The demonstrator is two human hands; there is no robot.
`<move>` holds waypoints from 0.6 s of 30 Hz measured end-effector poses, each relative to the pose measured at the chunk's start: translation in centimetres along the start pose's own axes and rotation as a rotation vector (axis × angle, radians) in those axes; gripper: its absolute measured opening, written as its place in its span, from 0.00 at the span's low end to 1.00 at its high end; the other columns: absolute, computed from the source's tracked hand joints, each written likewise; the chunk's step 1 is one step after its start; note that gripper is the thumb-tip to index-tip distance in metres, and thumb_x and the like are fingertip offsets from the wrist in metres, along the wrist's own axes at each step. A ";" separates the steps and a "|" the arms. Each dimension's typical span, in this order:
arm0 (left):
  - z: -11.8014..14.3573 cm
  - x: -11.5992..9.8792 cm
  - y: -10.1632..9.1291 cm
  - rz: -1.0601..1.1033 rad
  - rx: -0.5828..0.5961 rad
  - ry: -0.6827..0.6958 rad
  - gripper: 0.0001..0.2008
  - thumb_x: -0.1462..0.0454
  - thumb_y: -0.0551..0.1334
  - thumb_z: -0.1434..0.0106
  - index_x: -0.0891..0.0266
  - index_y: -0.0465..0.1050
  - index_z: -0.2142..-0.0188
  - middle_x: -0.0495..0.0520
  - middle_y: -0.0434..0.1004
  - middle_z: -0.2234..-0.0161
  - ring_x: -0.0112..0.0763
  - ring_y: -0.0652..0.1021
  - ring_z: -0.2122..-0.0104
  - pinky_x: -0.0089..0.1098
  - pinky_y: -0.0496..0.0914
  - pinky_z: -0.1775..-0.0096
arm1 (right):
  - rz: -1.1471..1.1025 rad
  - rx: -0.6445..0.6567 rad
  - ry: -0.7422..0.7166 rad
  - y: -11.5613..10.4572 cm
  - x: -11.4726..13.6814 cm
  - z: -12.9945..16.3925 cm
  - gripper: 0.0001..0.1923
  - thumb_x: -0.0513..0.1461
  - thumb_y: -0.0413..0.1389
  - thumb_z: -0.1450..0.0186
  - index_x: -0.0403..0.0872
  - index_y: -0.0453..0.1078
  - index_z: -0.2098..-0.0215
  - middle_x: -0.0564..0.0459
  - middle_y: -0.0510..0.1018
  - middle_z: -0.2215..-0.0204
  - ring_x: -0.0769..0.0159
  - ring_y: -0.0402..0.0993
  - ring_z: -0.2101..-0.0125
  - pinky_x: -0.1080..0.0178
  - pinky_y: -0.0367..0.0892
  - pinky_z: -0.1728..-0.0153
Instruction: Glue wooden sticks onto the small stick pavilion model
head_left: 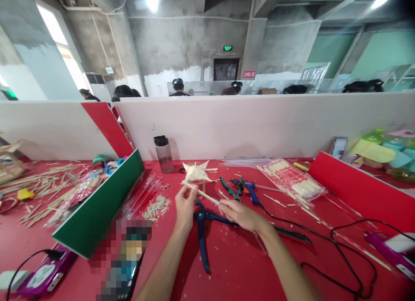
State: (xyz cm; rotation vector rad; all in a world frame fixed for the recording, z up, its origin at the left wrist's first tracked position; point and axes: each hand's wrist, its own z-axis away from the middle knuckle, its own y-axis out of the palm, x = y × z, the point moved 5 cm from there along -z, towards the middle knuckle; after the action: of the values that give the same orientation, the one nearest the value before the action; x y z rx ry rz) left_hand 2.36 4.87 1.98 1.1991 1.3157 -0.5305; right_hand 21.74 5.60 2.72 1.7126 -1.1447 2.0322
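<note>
Both hands hold one thin wooden stick (201, 193) over the red table (246, 266). Left hand (185, 204) pinches the stick near its far-left end, fingers closed round it; right hand (239, 214) grips the nearer right end, thumb and fingers shut on it. Stick is pale, straight, slender – slanting from upper left down to lower right between the two grips, raised clear of the tabletop.

Directly beneath the grip lie blue-handled cutters (202, 236), handles spread, one running toward the viewer. Left of the grip, a small heap of pale wood offcuts (157, 206) and a green divider board (100, 206).

Just beyond the grip stands a small stick-built model (195, 171) with a peaked roof – same pale wood. Right of that, green-handled pliers (230, 190) and a blue glue gun (248, 187) with a black cord (324, 244). Farther right, packets of wrapped sticks (292, 177). Beyond the model, a dark-capped bottle (163, 154) against the white partition (259, 123).
</note>
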 end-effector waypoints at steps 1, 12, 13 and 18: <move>-0.5 -0.3 -0.9 0.043 -0.074 0.019 0.16 0.53 0.72 0.47 0.63 0.75 0.70 0.46 0.75 0.74 0.25 0.76 0.74 0.26 0.72 0.69 | 0.025 0.017 0.011 -0.4 -0.1 0.3 0.23 0.55 0.45 0.28 0.47 0.63 0.69 0.60 0.62 0.78 0.70 0.56 0.77 0.66 0.53 0.74; -1.1 -1.6 -2.4 0.053 -0.173 0.149 0.17 0.55 0.70 0.44 0.62 0.68 0.75 0.41 0.67 0.79 0.20 0.70 0.78 0.21 0.67 0.72 | 0.539 -0.736 0.102 -11.2 -4.3 3.7 0.18 0.46 0.44 0.28 0.46 0.72 0.56 0.43 0.80 0.61 0.53 0.76 0.60 0.58 0.65 0.60; -0.9 -1.6 -2.1 0.031 -0.154 0.151 0.17 0.54 0.70 0.43 0.62 0.67 0.75 0.42 0.68 0.79 0.20 0.70 0.78 0.21 0.67 0.73 | 0.601 -0.759 0.142 -11.9 -4.7 3.9 0.18 0.44 0.44 0.28 0.45 0.72 0.54 0.42 0.81 0.59 0.52 0.76 0.58 0.57 0.66 0.59; -0.2 -1.5 -0.9 -0.072 -0.048 0.132 0.16 0.53 0.70 0.43 0.63 0.72 0.73 0.45 0.72 0.77 0.23 0.74 0.77 0.24 0.71 0.71 | 0.826 -0.749 0.410 -14.9 -6.4 3.7 0.18 0.38 0.47 0.30 0.43 0.71 0.46 0.38 0.80 0.54 0.49 0.76 0.53 0.54 0.66 0.52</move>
State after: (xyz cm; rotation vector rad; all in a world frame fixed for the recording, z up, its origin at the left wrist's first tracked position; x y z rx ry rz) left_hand 1.13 4.31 3.04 1.1667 1.4803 -0.4757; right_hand 35.69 14.77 2.86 0.4567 -2.2747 1.7606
